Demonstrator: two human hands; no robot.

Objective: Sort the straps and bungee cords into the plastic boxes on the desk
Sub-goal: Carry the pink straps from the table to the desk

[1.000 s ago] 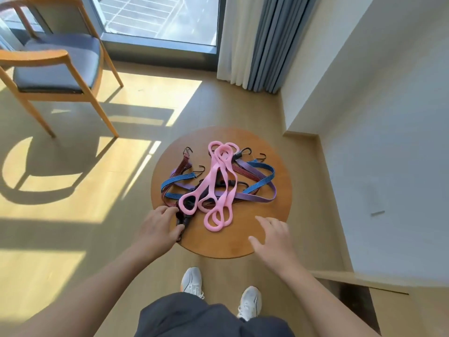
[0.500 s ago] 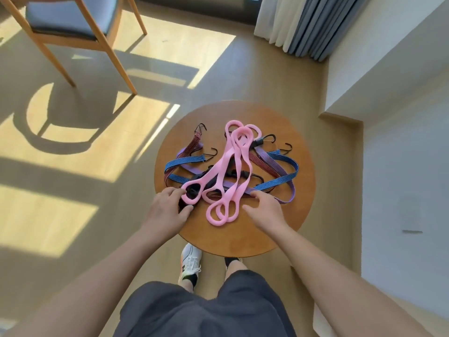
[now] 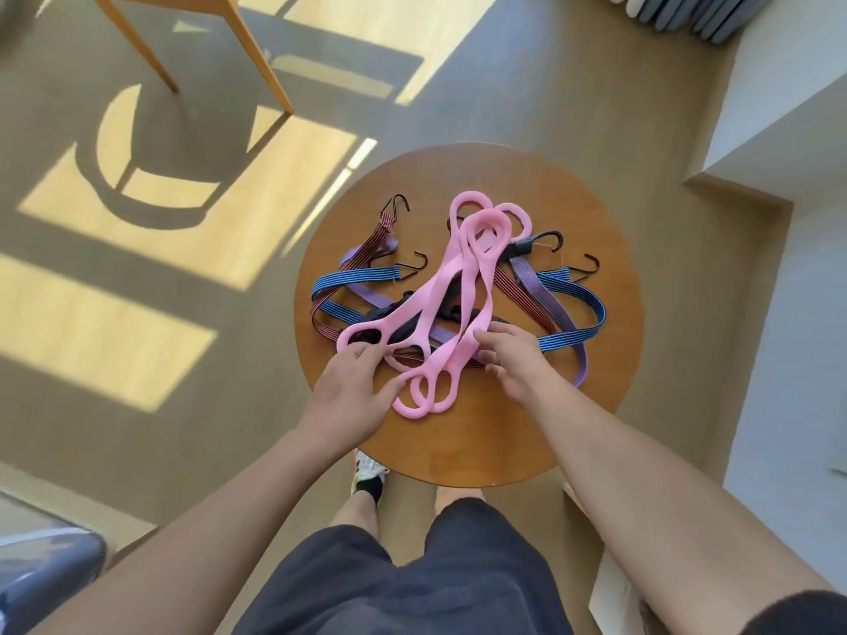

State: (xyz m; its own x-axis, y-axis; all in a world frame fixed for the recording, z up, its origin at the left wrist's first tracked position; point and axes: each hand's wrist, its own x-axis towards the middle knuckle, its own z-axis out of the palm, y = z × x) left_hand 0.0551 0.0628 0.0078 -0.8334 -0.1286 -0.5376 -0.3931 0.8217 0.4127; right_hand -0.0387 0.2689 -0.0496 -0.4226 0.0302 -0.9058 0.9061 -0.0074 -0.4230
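Several pink rubber straps (image 3: 463,286) with loop ends lie on top of a tangle of bungee cords on a round wooden table (image 3: 481,433). Among the cords are a blue striped one (image 3: 573,300), a red striped one (image 3: 380,236) and a purple one (image 3: 578,355), all with black hooks. My left hand (image 3: 353,398) pinches a loop end of a pink strap at the pile's near left. My right hand (image 3: 513,359) rests its curled fingers on a pink strap at the near right; its thumb is hidden. No plastic boxes are in view.
A wooden chair's legs (image 3: 256,52) stand on the sunlit floor at the far left. A white wall and ledge (image 3: 751,144) run close along the table's right side. Grey curtains (image 3: 687,16) hang at the top right. My legs and a shoe (image 3: 366,472) are under the near edge.
I have stepped closer and the view has tilted down. My right hand moved from the bare table edge onto the pink straps. My left hand shifted from the black hook to a pink loop.
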